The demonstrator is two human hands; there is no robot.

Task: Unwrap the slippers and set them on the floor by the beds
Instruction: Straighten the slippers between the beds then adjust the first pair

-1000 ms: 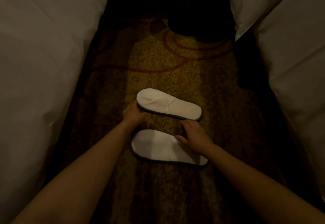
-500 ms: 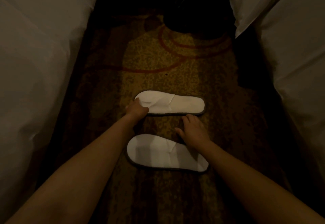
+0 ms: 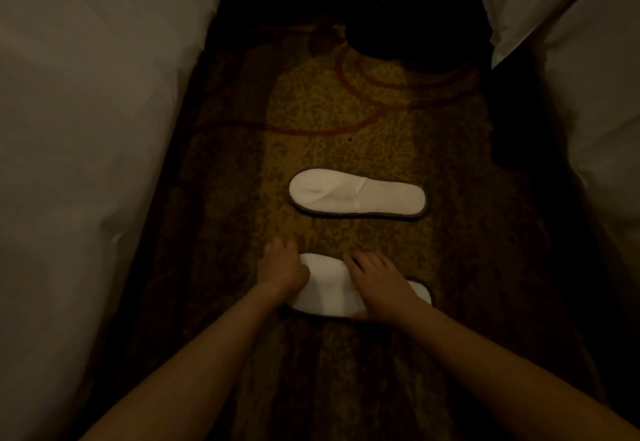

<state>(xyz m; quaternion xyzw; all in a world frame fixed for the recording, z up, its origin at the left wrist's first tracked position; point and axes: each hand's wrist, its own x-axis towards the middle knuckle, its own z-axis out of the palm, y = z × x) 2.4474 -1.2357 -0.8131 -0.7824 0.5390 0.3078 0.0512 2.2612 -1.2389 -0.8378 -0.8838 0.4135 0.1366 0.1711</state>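
Two white slippers lie on the patterned carpet (image 3: 346, 122) in the dim aisle between the beds, both sideways, toes to 9 o'clock and heels to 3 o'clock. The far slipper (image 3: 356, 196) sits alone and flat, touched by nothing, its dark sole edge showing along the near side. The near slipper (image 3: 325, 288) lies at 6 o'clock from it, apart, with a strip of carpet between them, and both hands are on it. The left hand (image 3: 282, 271) rests against its toe end at 9 o'clock, with loosely straight fingers (image 3: 277, 245) pointing to 12 o'clock over the carpet and curled round nothing. The right hand (image 3: 379, 288) lies on top of the slipper's middle, its fingers (image 3: 360, 262) spread flat toward 11 o'clock and the thumb at the near edge; the heel tip shows past the wrist at 3 o'clock. A white bed (image 3: 86, 129) fills the 9 o'clock side and a second bed (image 3: 606, 129) the 3 o'clock side. At 12 o'clock stands a dark object (image 3: 415, 35), too shadowed to identify.
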